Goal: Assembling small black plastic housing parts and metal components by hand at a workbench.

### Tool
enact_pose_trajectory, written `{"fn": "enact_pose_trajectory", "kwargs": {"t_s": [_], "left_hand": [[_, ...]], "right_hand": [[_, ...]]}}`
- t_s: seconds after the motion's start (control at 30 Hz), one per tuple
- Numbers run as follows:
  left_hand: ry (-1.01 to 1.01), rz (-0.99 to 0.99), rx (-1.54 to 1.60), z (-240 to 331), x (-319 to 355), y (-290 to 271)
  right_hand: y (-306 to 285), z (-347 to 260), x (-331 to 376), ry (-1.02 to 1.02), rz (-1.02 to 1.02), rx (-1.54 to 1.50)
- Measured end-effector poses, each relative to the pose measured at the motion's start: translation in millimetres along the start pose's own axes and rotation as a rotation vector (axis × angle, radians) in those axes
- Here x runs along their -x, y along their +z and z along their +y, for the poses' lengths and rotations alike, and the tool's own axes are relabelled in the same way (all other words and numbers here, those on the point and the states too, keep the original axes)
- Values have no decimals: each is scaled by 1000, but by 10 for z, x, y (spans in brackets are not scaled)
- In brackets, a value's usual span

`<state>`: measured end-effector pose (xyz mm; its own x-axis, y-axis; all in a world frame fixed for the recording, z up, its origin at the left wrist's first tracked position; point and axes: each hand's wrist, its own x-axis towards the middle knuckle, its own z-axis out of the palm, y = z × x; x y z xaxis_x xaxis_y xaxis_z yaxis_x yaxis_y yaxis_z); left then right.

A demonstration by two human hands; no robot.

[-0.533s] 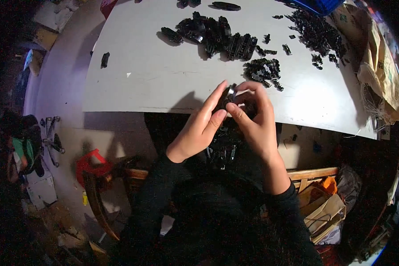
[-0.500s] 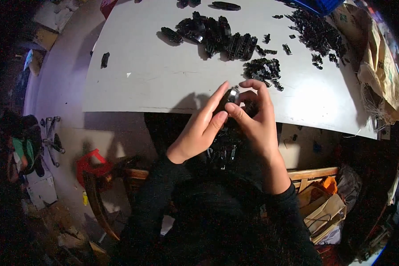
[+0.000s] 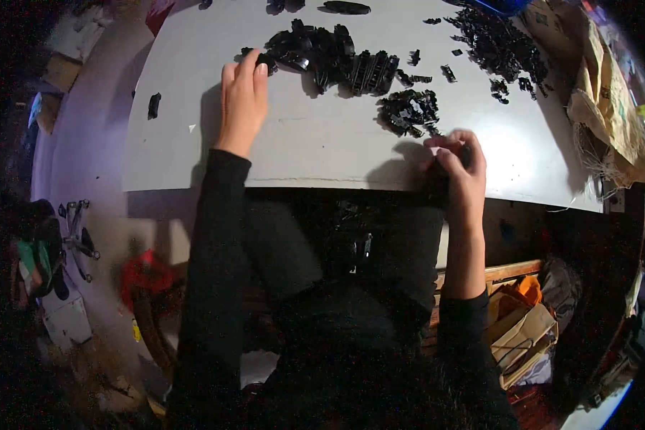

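Observation:
My left hand (image 3: 242, 104) reaches over the white table, its fingers closed round a black plastic piece (image 3: 262, 61) at the left end of a pile of shiny, curved black pieces (image 3: 312, 54). Most of that piece is hidden behind the fingers. Over the table's front edge, my right hand (image 3: 464, 166) has its fingers curled together. Something dark shows between them, but its kind is unclear. Just beyond it lies a small heap of toothed black plastic parts (image 3: 408, 111).
A larger heap of small black parts (image 3: 498, 50) lies at the far right, near a blue container (image 3: 505, 6) and a brown sack (image 3: 602, 100). One black piece (image 3: 153, 106) sits alone at the left of the white table (image 3: 301, 154). Paper bags (image 3: 527, 333) stand low at the right.
My hands have come apart from the shiny dark piece they worked on together. The left has moved far and left to the pile; the right has shifted right.

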<state>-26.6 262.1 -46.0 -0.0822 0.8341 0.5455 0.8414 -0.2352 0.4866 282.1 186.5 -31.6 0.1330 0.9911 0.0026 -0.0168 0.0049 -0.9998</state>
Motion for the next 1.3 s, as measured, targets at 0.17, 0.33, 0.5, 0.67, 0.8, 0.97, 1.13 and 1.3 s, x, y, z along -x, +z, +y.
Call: {"fn": "enact_pose_trajectory", "kwargs": {"t_s": [0.17, 0.33, 0.5, 0.67, 0.8, 0.97, 1.13, 1.3], "left_hand": [[-81, -182, -181, -38, -147, 89], [-36, -126, -302, -71, -28, 1], [-664, -297, 1098, 500, 431, -150], [-675, -423, 1362, 813, 685, -257], [-640, -432, 1361, 996, 764, -267], [-577, -451, 1166, 1165, 791, -273], [-162, -424, 978, 1251, 785, -299], [-285, -615, 1127, 1241, 821, -392]], "right_hand": [[183, -11, -239, -267, -41, 732], [394, -24, -334, -413, -67, 1172], [378, -52, -291, -376, -64, 1270], [386, -187, -160, -414, -17, 1022], [433, -225, 42, -72, -237, 258], [633, -302, 270, 238, -439, -176], [725, -271, 343, 243, -353, -249], [701, -290, 414, 121, -318, -195]]}}
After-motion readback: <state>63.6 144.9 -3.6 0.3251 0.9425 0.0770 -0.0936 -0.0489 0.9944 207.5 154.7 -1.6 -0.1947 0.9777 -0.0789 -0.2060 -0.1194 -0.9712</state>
